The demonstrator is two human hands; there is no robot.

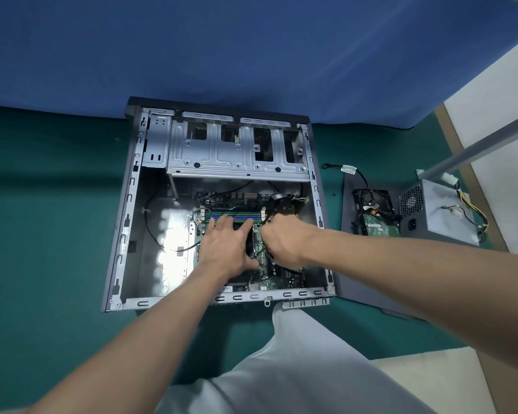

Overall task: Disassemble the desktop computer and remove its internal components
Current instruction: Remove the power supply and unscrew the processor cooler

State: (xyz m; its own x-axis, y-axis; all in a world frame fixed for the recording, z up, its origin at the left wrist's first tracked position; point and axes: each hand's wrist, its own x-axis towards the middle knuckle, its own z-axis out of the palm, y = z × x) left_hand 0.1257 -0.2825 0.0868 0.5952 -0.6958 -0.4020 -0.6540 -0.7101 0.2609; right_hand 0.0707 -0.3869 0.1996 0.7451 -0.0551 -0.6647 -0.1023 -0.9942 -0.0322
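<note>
Steadying the motherboard [240,200] in the open desktop case [126,210] with a spread-fingered left hand [225,249] while gripping a black cable [287,269] in the curled right hand [284,240]; best eased out by its plug, not yanked.

I see the case [126,204] lying open on the surface [42,234]. Its drive cage [210,156] is at the far end, and the motherboard [269,274] is in the near right part. My left hand [225,249] rests on the motherboard. Just right of it, my right hand [284,237] grips a cable [290,271]. Right of the case lies a side panel [359,282] carrying a hard drive [380,228]. The power supply [443,210] stands just right of the drive.
</note>
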